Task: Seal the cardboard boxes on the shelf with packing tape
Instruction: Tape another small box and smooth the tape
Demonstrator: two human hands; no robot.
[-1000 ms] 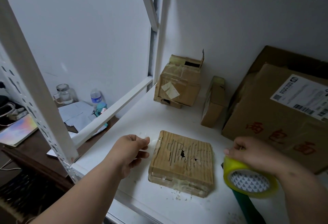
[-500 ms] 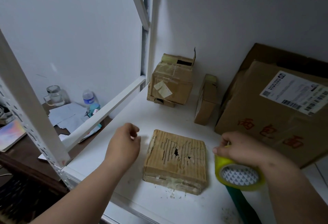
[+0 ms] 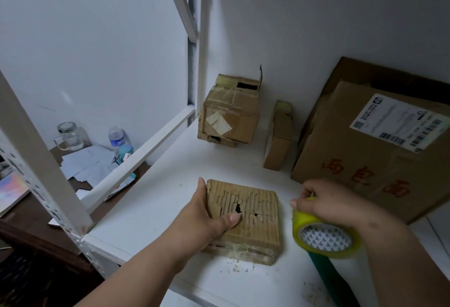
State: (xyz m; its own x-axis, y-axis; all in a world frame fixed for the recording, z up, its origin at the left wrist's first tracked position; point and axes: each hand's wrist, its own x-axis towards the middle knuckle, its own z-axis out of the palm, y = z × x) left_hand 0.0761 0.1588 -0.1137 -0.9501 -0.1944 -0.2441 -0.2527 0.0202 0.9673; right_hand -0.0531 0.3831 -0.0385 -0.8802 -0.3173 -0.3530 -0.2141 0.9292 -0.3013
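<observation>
- The left hand (image 3: 207, 219) is gripping the flat, torn cardboard box (image 3: 246, 219) by its left edge, with the thumb lying across the ripped top face and the fingers going down out of sight along the side.
- That box is lying flat near the front of the white shelf (image 3: 155, 209), with a dark hole showing in its peeled corrugated top and scraps of cardboard scattered on the shelf just in front of it.
- The right hand (image 3: 328, 203) is curling over the top of a yellow roll of packing tape (image 3: 325, 236) and holding it just to the right of the flat box, the roll's patterned core facing the camera.
- A green strip (image 3: 331, 280) is running down from under the roll toward the bottom edge.
- Farther back, a small taped box (image 3: 230, 112) with a raised flap is sitting near the rear wall, and a thin box (image 3: 278, 136) is standing on edge just beside it.
- A large carton (image 3: 375, 146) with a shipping label and red characters is occupying the right side of the shelf.
- Beyond the shelf frame, a glass jar (image 3: 69, 136), a water bottle (image 3: 117, 137) and loose papers (image 3: 85, 163) are sitting on a dark desk.
</observation>
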